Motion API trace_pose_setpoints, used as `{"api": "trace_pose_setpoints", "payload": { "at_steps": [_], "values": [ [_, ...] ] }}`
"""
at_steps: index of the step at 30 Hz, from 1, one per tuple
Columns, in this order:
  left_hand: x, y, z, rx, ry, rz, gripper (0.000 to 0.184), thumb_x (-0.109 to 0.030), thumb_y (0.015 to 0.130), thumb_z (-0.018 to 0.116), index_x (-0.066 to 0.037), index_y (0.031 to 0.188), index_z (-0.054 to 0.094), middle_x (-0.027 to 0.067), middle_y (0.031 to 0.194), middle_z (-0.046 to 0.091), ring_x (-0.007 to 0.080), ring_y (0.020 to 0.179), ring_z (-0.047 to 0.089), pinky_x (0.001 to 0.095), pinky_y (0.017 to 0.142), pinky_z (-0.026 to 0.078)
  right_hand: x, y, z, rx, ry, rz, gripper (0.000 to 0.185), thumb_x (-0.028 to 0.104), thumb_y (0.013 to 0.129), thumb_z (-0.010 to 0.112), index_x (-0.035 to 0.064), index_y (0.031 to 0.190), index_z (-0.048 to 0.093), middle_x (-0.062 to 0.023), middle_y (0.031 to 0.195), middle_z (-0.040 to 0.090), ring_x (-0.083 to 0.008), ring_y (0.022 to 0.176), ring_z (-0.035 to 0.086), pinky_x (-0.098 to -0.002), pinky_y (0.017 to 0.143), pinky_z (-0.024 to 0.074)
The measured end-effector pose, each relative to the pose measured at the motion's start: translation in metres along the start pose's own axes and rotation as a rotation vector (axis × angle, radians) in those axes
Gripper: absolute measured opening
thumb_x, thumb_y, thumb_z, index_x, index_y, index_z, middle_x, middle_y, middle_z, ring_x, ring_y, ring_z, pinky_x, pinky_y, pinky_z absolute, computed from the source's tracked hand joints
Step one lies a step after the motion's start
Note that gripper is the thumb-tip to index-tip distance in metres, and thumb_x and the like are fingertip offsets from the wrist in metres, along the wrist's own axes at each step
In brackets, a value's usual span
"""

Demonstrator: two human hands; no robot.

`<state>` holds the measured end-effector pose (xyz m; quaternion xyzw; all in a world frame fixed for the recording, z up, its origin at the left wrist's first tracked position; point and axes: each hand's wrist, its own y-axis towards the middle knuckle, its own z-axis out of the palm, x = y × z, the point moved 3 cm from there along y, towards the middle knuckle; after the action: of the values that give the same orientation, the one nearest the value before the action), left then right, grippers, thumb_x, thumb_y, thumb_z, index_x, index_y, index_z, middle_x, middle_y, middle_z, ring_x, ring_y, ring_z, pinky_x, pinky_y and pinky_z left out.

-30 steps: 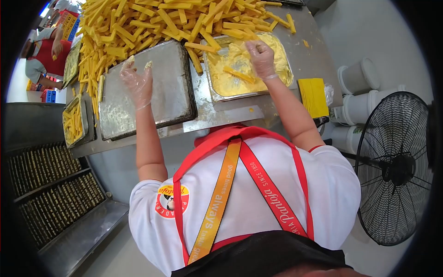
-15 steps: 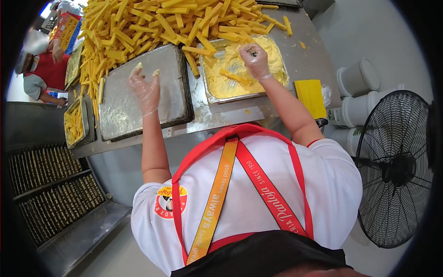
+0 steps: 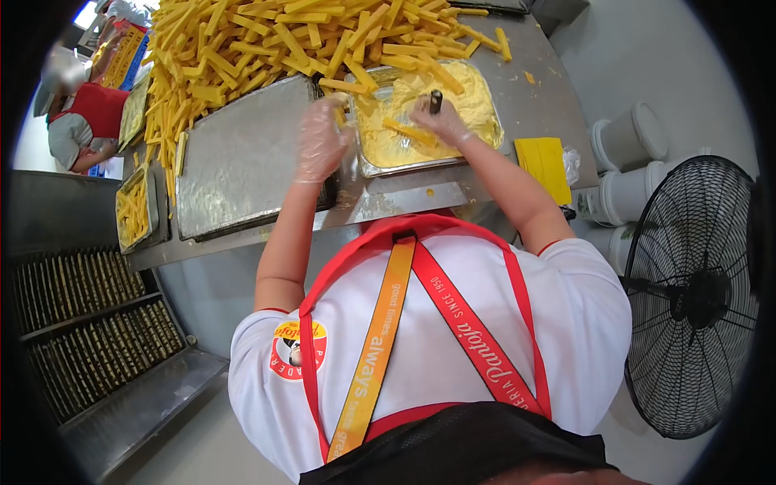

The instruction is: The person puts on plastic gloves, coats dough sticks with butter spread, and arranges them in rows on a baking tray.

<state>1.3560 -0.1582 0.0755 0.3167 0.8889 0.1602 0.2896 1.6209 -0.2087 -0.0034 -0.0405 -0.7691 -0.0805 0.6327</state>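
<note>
My left hand, in a clear plastic glove, is at the right edge of the stacked metal sheet trays. Its fingers curve around a yellow stick beside the rectangular pan; blur hides whether they grip it. My right hand, gloved too, is closed around the dark handle of a tool whose working end is hidden. That hand is over the pan, which holds a pale yellow creamy spread. One yellow stick lies in the spread by my right fingers.
A large heap of yellow sticks covers the back of the metal table. A smaller tray of sticks sits at left, above a rack. A fan and white buckets stand right. A co-worker is at far left.
My left hand has moved right from over the sheet trays to the pan's left side. My right hand has moved slightly down and left, and its tool handle has turned into view.
</note>
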Motion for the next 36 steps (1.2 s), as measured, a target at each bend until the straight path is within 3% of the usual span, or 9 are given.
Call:
{"api": "trace_pose_setpoints", "payload": {
  "at_steps": [5,6,9,13,16,20,23,28,36],
  "values": [
    [-0.038,0.008,0.016,0.187,-0.027,0.224,0.037,-0.023,0.077,0.075,-0.008,0.109,0.063,0.0146,0.103,0.066,0.035,0.099,0.062,0.0454,0.086,0.049,0.022,-0.011,-0.024,0.024,-0.033,0.014,0.022,0.025,0.087,0.075,0.0044,0.092,0.07,-0.0007,0.083,0.066,-0.0093,0.079,0.06,-0.0257,0.075,0.0492],
    [-0.039,0.011,0.025,0.207,-0.025,0.255,0.037,-0.023,0.077,0.075,-0.009,0.11,0.063,0.0141,0.104,0.065,0.0346,0.099,0.062,0.0457,0.085,0.049,0.048,-0.005,-0.035,0.07,-0.331,-0.182,0.03,0.031,0.088,0.074,0.0028,0.099,0.07,-0.005,0.09,0.069,-0.0147,0.087,0.063,-0.0284,0.083,0.0492],
    [-0.04,0.022,0.044,0.241,0.037,0.354,0.031,-0.015,0.077,0.071,-0.011,0.108,0.066,0.0138,0.098,0.067,0.0347,0.094,0.064,0.0456,0.079,0.05,0.07,0.001,-0.063,0.019,-0.422,0.013,0.035,0.034,0.089,0.073,0.0001,0.098,0.069,-0.0067,0.089,0.069,-0.0177,0.091,0.063,-0.0297,0.087,0.0481],
    [-0.035,0.032,0.071,0.288,0.081,0.43,0.025,-0.007,0.075,0.066,-0.01,0.099,0.07,0.015,0.09,0.068,0.0351,0.09,0.066,0.0459,0.076,0.052,0.063,-0.013,-0.07,0.066,-0.149,0.244,0.027,0.028,0.088,0.075,0.0024,0.091,0.068,-0.004,0.079,0.064,-0.0125,0.069,0.06,-0.0281,0.062,0.05],
    [-0.034,0.038,0.084,0.353,0.162,0.466,0.018,-0.006,0.075,0.063,-0.009,0.091,0.072,0.0153,0.085,0.069,0.0349,0.088,0.067,0.046,0.075,0.053,0.048,-0.017,-0.068,0.066,-0.175,0.232,0.028,0.031,0.087,0.07,0.0039,0.093,0.068,-0.0064,0.084,0.069,-0.0103,0.071,0.065,-0.0288,0.061,0.0504],
    [-0.03,0.039,0.102,0.53,0.357,0.433,0.011,-0.008,0.076,0.063,-0.008,0.08,0.073,0.0153,0.08,0.068,0.0349,0.085,0.068,0.0463,0.073,0.054,0.021,-0.02,-0.054,0.034,-0.179,0.225,0.024,0.025,0.085,0.073,0.0025,0.09,0.068,-0.0041,0.076,0.067,-0.0116,0.066,0.063,-0.0282,0.061,0.0513],
    [-0.027,0.041,0.102,0.439,0.304,0.515,0.01,-0.01,0.076,0.063,-0.008,0.078,0.073,0.0153,0.08,0.069,0.0351,0.083,0.069,0.0466,0.071,0.054,0.005,-0.023,-0.044,-0.034,-0.19,0.195,0.019,0.018,0.085,0.075,0.0006,0.086,0.067,-0.0027,0.071,0.064,-0.0114,0.061,0.062,-0.0263,0.059,0.0517],
    [-0.015,0.043,0.118,0.461,0.318,0.509,0.01,-0.011,0.077,0.063,-0.009,0.079,0.073,0.0144,0.083,0.07,0.034,0.083,0.069,0.0462,0.071,0.054,0.014,-0.017,-0.047,0.085,-0.357,0.239,0.023,0.021,0.088,0.073,-0.0003,0.091,0.066,-0.0038,0.073,0.064,-0.0119,0.062,0.062,-0.0271,0.059,0.0526],
    [-0.032,0.037,0.086,0.601,0.315,0.346,0.014,-0.013,0.08,0.063,-0.007,0.091,0.068,0.0162,0.088,0.07,0.0362,0.089,0.067,0.0451,0.076,0.053,0.043,-0.024,-0.071,-0.013,0.021,0.186,0.027,0.025,0.091,0.071,0.0004,0.097,0.062,-0.0061,0.078,0.063,-0.0121,0.062,0.06,-0.0273,0.056,0.0535]
  ]
}}
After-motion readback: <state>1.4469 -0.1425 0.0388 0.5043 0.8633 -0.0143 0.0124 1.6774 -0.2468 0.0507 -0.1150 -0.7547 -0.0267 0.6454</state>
